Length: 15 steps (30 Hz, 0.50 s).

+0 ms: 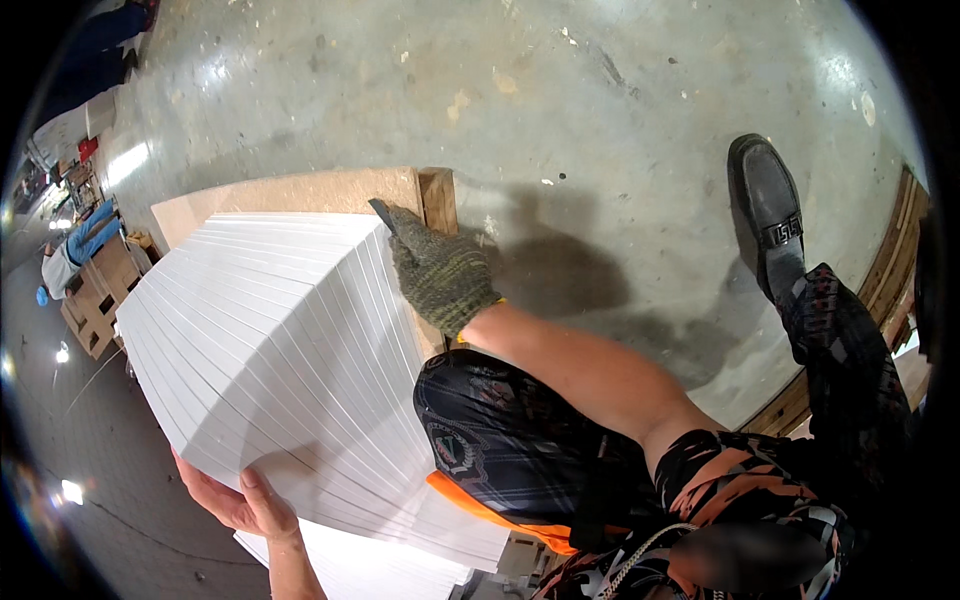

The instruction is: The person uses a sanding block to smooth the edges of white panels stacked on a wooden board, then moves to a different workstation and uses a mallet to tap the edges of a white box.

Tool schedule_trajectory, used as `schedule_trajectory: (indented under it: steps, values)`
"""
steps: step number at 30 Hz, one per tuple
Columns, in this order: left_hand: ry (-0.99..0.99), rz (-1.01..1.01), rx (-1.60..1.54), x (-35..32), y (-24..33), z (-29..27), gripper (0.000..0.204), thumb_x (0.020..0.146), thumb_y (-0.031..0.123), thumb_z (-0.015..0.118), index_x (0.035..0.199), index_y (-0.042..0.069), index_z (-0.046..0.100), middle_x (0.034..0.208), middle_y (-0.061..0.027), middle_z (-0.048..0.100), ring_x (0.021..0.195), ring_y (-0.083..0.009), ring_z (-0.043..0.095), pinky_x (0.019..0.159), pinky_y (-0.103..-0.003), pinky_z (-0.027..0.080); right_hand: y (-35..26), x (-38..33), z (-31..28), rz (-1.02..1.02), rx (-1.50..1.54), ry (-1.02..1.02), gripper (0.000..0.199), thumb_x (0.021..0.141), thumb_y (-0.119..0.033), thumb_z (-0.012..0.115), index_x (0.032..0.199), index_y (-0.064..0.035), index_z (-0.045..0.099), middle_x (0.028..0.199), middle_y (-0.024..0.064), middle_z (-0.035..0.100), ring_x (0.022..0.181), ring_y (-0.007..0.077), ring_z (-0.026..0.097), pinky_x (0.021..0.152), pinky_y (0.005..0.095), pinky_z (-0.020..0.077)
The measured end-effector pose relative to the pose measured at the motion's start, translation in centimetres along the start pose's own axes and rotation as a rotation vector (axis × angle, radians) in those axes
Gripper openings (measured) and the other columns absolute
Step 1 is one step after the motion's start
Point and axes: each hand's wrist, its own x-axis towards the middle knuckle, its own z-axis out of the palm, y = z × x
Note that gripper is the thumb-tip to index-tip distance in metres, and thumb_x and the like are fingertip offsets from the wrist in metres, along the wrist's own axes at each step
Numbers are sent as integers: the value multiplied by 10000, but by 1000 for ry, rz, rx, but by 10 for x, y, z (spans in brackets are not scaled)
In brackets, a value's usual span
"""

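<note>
A tall stack of thin white boards (270,330) fills the left and middle of the view, its layered edges running in long lines. My bare left hand (245,505) grips the stack's near left edge, thumb on the face and fingers round the side. My right hand (440,270), in a grey-green knitted glove, is closed at the far right corner. From it sticks out a small dark flat-ended tool (380,212), touching or very near the boards; its kind cannot be made out. My bent knee (470,430) is beside the stack.
Behind the stack stands a brown board (300,190) with a wooden block (437,200) at its end. More white boards (350,560) lie below. At far left a person (75,260) is by brown panels (100,295). Timber (890,260) lines the right. Grey concrete floor (620,90) spreads beyond.
</note>
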Motion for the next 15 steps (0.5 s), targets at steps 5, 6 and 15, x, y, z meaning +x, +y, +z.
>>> schedule_trajectory:
  steps: [5, 6, 15]
  values:
    - [-16, -23, -17, 0, -1, 0, 700, 938, 381, 565, 1451, 6, 270, 1471, -160, 320, 1354, -260, 332, 1102, -437, 275, -60, -46, 3, -667, 205, 75, 714, 777, -82, 580, 1428, 48, 317, 634, 135, 620, 483, 252, 591, 401, 442, 458]
    - [-13, -22, -20, 0, -1, 0, 697, 939, 378, 564, 1451, 6, 271, 1471, -159, 320, 1352, -259, 334, 1101, -436, 275, -64, -49, -2, -698, 174, 50, 710, 777, -65, 576, 1428, 48, 317, 624, 125, 611, 477, 249, 581, 399, 433, 459]
    - [-36, -24, -8, -1, 1, -4, 685, 942, 366, 553, 1451, 10, 264, 1459, -153, 326, 1342, -248, 341, 1092, -431, 286, 4, -10, 2, -87, -24, 104, 477, 922, -124, 531, 1372, -9, 424, 801, 136, 634, 629, 239, 628, 518, 382, 518]
